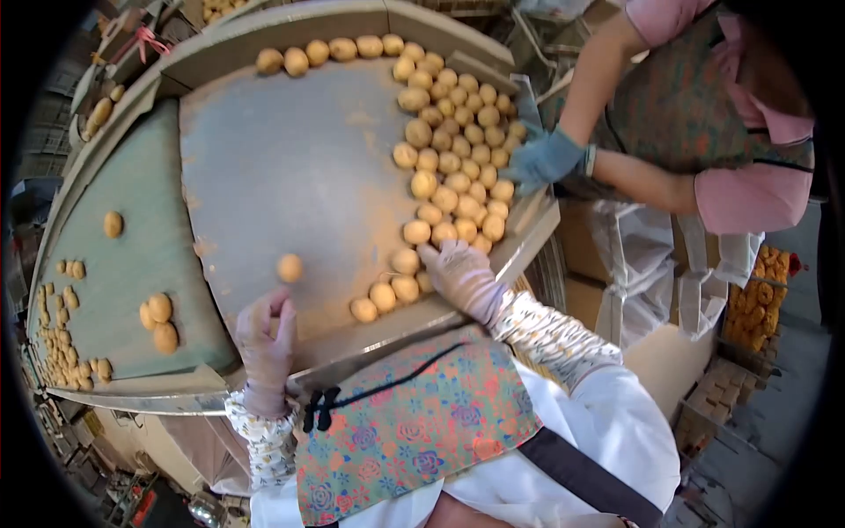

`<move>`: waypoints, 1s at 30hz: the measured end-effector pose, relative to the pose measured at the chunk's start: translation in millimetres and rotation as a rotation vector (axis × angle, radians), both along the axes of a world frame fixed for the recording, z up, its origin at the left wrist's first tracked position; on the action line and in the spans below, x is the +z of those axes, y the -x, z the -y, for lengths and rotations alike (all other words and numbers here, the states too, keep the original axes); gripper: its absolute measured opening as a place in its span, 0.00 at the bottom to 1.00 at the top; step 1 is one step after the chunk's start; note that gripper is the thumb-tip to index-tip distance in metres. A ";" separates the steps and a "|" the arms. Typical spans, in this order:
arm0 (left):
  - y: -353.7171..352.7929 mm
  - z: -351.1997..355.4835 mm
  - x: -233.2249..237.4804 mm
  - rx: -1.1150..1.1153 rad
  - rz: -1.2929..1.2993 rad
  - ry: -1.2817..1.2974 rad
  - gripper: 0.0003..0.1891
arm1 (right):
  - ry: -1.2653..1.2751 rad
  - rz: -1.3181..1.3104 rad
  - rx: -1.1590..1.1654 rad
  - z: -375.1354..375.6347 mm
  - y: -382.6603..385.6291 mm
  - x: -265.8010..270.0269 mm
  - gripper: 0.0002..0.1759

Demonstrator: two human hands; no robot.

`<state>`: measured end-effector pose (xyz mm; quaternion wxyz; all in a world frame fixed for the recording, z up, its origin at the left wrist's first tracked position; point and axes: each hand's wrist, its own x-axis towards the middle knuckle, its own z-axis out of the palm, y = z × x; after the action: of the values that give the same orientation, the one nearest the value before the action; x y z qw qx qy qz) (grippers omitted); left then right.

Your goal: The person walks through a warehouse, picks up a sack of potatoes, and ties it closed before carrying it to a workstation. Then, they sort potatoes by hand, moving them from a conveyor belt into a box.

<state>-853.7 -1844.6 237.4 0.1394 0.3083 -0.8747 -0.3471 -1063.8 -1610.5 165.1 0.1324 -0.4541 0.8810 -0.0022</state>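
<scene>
Low in the left half of the head view, the person's left hand (264,339) rises over the near rim of the metal tray (290,158). Its gloved fingers (280,306) are straight, loosely together and closed on nothing. The lone fruit (290,267) lies just above those fingertips, a little to the right, with a small gap of bare metal between. It is round, so it has no long axis to line up with. The left hand is clearly the nearer one to it. The right hand (458,273), right of centre, lies palm down on the lower end of the heap of fruit (453,167). Its fingers are slightly apart and stretch up-left across the nearest pieces; they touch these but do not visibly clamp any. The heap runs up the tray's right side to a curved row along the top. A co-worker's blue-gloved hand (546,158) rests at the heap's right edge. At the far left, the green belt (132,255) carries scattered fruit. A lined cardboard box (651,290) stands right of the tray, and a crate (757,304) of orange fruit stands beyond it.
</scene>
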 end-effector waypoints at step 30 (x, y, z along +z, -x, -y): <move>-7.2 10.2 10.3 0.131 -0.256 0.084 0.08 | 0.694 -0.117 0.395 209.9 159.0 183.7 0.26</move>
<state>-846.5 -1854.9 247.7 0.2850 0.3117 -0.8416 -0.3367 -1222.8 -1820.4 348.8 -0.0811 -0.6317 0.7299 -0.2481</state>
